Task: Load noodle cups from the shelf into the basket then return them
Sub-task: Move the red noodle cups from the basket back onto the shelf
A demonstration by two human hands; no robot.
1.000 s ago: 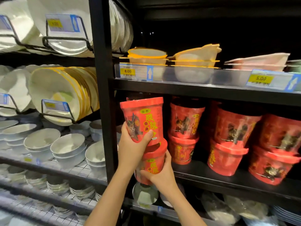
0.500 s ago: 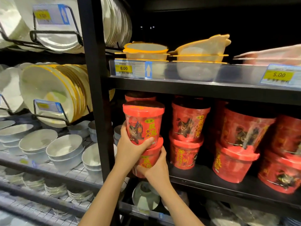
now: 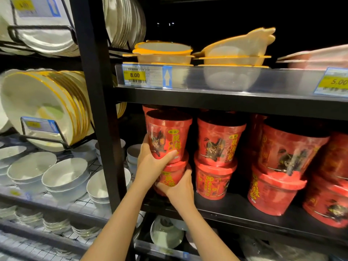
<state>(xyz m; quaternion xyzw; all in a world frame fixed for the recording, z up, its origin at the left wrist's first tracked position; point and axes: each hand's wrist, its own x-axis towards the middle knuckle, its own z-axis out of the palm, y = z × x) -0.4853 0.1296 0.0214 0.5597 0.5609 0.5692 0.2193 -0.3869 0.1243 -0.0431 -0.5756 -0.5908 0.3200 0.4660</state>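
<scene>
- Landmark: black post (image 3: 94,102) of the shelf unit; all places are given from it.
- Just right of the post, two red noodle cups are stacked at the left end of the dark shelf (image 3: 235,208).
- Top cup (image 3: 168,134) stands upright with its dark lid up, directly on the red lid of the bottom cup (image 3: 172,178).
- Left hand (image 3: 150,164): its grip is closed around the lower part of the top cup, thumb across the front, fingers behind on the post side.
- Right hand (image 3: 178,189): its grip wraps the bottom cup from the front and below; fingertips are hidden behind the cup.
- Cannot tell whether the bottom cup's base rests fully on the shelf.
- Both forearms come up from the bottom edge, crossing right of the post.
- Behind the top cup, another red cup's rim shows, mostly hidden.
- Further right from the post: a second stack (image 3: 216,157) of two cups just beside the held pair, then more red cups (image 3: 282,166), larger in view and blurred.
- Above, right of the post: price tag (image 3: 134,75) reading 8.00, with yellow-rimmed plastic bowls (image 3: 163,53) on the upper shelf.
- Left of the post: gold-rimmed plates (image 3: 47,108) on edge in a wire rack, white bowls (image 3: 64,176) stacked on a wire shelf below.
</scene>
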